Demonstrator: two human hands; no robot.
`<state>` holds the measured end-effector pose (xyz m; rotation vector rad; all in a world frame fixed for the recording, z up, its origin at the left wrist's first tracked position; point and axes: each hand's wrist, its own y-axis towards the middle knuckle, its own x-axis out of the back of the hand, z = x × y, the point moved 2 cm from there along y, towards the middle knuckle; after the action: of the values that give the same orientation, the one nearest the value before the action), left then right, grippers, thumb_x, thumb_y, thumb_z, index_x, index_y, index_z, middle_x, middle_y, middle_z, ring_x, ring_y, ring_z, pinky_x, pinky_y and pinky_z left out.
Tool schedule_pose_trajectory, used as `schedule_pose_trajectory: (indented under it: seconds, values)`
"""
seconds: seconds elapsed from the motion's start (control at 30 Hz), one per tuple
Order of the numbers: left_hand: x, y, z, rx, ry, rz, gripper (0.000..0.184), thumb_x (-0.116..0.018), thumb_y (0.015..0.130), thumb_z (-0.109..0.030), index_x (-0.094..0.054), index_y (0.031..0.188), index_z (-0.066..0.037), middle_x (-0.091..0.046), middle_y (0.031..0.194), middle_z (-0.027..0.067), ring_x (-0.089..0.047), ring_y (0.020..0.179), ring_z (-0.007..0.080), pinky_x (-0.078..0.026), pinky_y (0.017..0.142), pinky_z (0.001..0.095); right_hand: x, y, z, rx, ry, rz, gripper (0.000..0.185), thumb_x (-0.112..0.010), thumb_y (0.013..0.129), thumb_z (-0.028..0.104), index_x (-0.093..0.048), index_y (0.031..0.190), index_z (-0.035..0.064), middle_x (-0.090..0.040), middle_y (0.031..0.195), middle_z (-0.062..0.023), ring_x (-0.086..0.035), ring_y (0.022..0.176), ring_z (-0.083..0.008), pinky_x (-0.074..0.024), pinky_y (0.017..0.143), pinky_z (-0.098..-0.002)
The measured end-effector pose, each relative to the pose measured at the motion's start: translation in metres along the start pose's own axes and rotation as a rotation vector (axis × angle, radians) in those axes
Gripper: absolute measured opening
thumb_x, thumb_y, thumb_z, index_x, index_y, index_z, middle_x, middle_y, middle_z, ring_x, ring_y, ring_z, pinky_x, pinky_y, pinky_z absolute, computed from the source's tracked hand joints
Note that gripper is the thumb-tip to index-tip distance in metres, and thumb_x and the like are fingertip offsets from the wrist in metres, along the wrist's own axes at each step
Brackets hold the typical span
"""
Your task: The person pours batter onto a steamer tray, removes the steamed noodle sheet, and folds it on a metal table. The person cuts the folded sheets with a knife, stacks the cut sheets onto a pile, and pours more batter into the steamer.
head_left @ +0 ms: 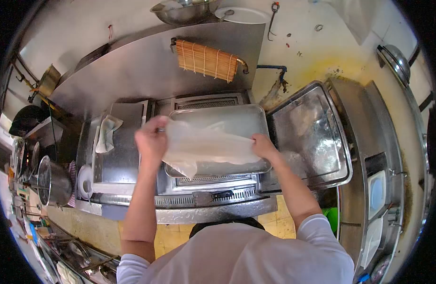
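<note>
A thin, whitish, see-through sheet (211, 144) is stretched between my two hands above a shallow metal tray (237, 116). Whether it is cloth or plastic I cannot tell. My left hand (152, 138), slightly blurred, is closed on the sheet's left end, near the tray's left edge. At the other end, my right hand (264, 146) pinches the sheet by the tray's right side. One corner of the sheet hangs down near the tray's front left. The tray rests over a metal grate on the steel counter.
A larger metal tray (317, 120) lies tilted at the right. To the left, a crumpled white cloth (108, 133) rests on a steel surface beside a steel pot (57, 182). A bamboo mat (206, 59) hangs behind. A spatula (204, 198) lies along the front edge.
</note>
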<state>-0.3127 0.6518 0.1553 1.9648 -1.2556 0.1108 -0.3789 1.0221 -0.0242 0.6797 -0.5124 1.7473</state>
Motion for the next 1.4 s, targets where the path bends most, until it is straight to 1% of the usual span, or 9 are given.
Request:
schedule_pose_trajectory:
  seconds: [0.2,0.33,0.47,0.63,0.8,0.9,1.0,1.2,1.4]
  values:
    - [-0.063,-0.017,-0.062,-0.267,-0.018,0.194,0.039,-0.065,0.072,0.01,-0.077,0.102,-0.013,-0.076,0.1,0.0119,-0.074,0.088,0.0331,-0.06,0.08,0.0388,-0.031,0.007,0.158,0.214,0.381,0.12,0.032,-0.063,0.081,0.001,-0.07,0.112,-0.0011,-0.074,0.096,-0.0146,-0.071,0.098,-0.0299,-0.0552,0.086,-0.0369]
    - [0.03,0.033,-0.029,0.035,-0.08,-0.151,0.029,-0.055,0.086,0.014,-0.075,0.102,0.0,-0.077,0.095,0.0123,-0.07,0.083,0.0155,-0.057,0.076,0.0306,-0.049,0.001,0.012,-0.147,0.163,0.018,0.026,-0.061,0.084,0.002,-0.071,0.107,0.0,-0.074,0.093,-0.0158,-0.071,0.093,-0.0312,-0.0546,0.085,-0.0379]
    - [0.006,0.001,0.021,-0.019,0.089,-0.013,0.034,-0.061,0.075,0.012,-0.076,0.101,-0.004,-0.077,0.101,0.0128,-0.074,0.089,0.0205,-0.058,0.081,0.0323,0.013,-0.003,0.012,-0.165,-0.324,0.139,0.032,-0.062,0.08,-0.001,-0.071,0.112,0.0009,-0.074,0.1,-0.0189,-0.07,0.099,-0.0319,-0.0535,0.089,-0.037]
    - [-0.065,-0.028,-0.052,-0.237,0.039,0.262,0.04,-0.061,0.072,0.015,-0.075,0.104,-0.005,-0.077,0.104,0.0138,-0.075,0.094,0.0256,-0.059,0.084,0.0352,-0.021,-0.005,0.195,0.2,0.65,0.054,0.033,-0.063,0.081,0.001,-0.068,0.114,-0.0029,-0.072,0.104,-0.0207,-0.07,0.095,-0.0324,-0.0545,0.086,-0.0409]
    - [0.024,0.012,0.015,-0.092,0.048,-0.154,0.034,-0.055,0.075,0.011,-0.074,0.1,-0.002,-0.075,0.088,0.0137,-0.072,0.078,0.0222,-0.056,0.073,0.0325,-0.049,-0.008,0.018,-0.051,0.033,-0.069,0.021,-0.059,0.084,0.004,-0.068,0.101,-0.0035,-0.07,0.099,-0.0249,-0.068,0.097,-0.0417,-0.0535,0.086,-0.0464]
    - [0.023,-0.032,0.086,0.203,0.252,-0.07,0.027,-0.056,0.076,0.011,-0.071,0.091,-0.005,-0.072,0.083,0.0132,-0.07,0.074,0.0293,-0.055,0.069,0.0342,-0.028,-0.044,-0.021,0.024,-0.357,-0.252,0.016,-0.061,0.08,0.006,-0.068,0.093,-0.0012,-0.068,0.103,-0.0253,-0.065,0.102,-0.0429,-0.0521,0.09,-0.0492]
    - [-0.03,-0.101,0.137,-0.06,0.35,0.292,0.015,-0.062,0.08,-0.004,-0.073,0.09,-0.008,-0.073,0.086,0.0136,-0.07,0.075,0.0353,-0.056,0.069,0.0441,-0.046,-0.052,-0.003,0.153,-0.617,-0.165,0.023,-0.068,0.082,0.012,-0.071,0.1,-0.0006,-0.069,0.113,-0.0257,-0.066,0.104,-0.0439,-0.0539,0.095,-0.0498]
    - [-0.09,-0.122,0.112,0.166,0.389,0.605,0.014,-0.063,0.085,-0.015,-0.074,0.092,-0.01,-0.073,0.093,0.015,-0.07,0.083,0.0392,-0.056,0.073,0.05,-0.042,-0.034,0.021,-0.275,-0.503,0.141,0.019,-0.064,0.081,0.008,-0.073,0.095,-0.0013,-0.069,0.107,-0.0251,-0.066,0.102,-0.0424,-0.0536,0.093,-0.0483]
    - [-0.079,-0.039,-0.03,-0.127,-0.124,0.256,0.032,-0.06,0.078,0.013,-0.075,0.102,-0.002,-0.074,0.098,0.0199,-0.074,0.09,0.0334,-0.058,0.082,0.0349,-0.034,0.0,0.174,0.082,0.496,0.124,0.029,-0.06,0.085,0.006,-0.071,0.111,-0.0018,-0.072,0.108,-0.0263,-0.071,0.103,-0.032,-0.0545,0.093,-0.0415]
